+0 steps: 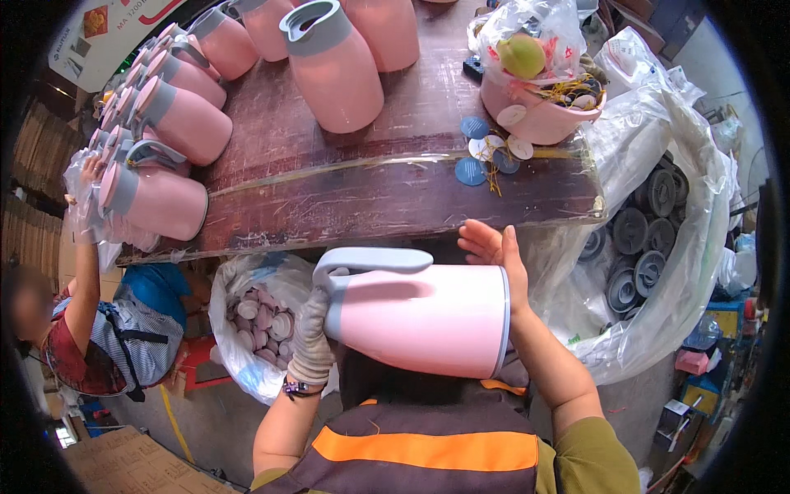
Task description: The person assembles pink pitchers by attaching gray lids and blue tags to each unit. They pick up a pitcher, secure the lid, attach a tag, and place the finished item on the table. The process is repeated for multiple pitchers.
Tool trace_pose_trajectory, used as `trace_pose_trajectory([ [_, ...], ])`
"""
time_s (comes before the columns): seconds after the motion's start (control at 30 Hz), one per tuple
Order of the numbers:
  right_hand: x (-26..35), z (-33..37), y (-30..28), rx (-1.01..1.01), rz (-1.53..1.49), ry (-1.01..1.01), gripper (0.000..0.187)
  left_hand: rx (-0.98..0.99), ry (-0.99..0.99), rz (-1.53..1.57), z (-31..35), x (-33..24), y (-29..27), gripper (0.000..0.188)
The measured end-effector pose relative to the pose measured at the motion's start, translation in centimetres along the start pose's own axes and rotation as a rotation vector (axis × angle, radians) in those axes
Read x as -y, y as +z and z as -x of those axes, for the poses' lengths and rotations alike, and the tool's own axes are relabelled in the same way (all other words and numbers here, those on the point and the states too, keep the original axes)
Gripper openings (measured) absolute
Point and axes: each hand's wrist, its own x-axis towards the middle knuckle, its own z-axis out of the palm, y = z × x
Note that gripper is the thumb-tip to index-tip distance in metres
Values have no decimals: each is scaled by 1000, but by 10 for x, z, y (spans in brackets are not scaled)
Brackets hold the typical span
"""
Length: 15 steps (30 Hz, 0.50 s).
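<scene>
A pink vacuum jug (420, 325) with a grey handle and base rim lies sideways in front of me, at the table's near edge. My left hand (309, 346), in a whitish knitted glove, is closed around the grey neck end. My bare right hand (504, 257) is at the base end, palm towards the rim, its fingers stretched out and apart. The jug's mouth is mostly hidden behind the glove. On the table beyond stands another pink jug (339, 78) with a grey collar and an uncovered mouth.
Many pink jugs (169, 202) line the left of the dark table (271, 177). Round tags (471, 171) lie near a pink tub (527, 115). Below are a bag of small pink-white caps (262, 325) and a bag of grey lids (638, 239). Another person (123, 329) works at left.
</scene>
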Motion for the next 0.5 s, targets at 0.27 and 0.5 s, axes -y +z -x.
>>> trace_pose_trajectory([
  [0.27,-27,31,-3,-42,214,-107,61,-285,-208,208,-12,9,-33,43],
  [0.5,-35,32,3,89,316,-185,53,-351,-153,207,-15,7,-34,41],
])
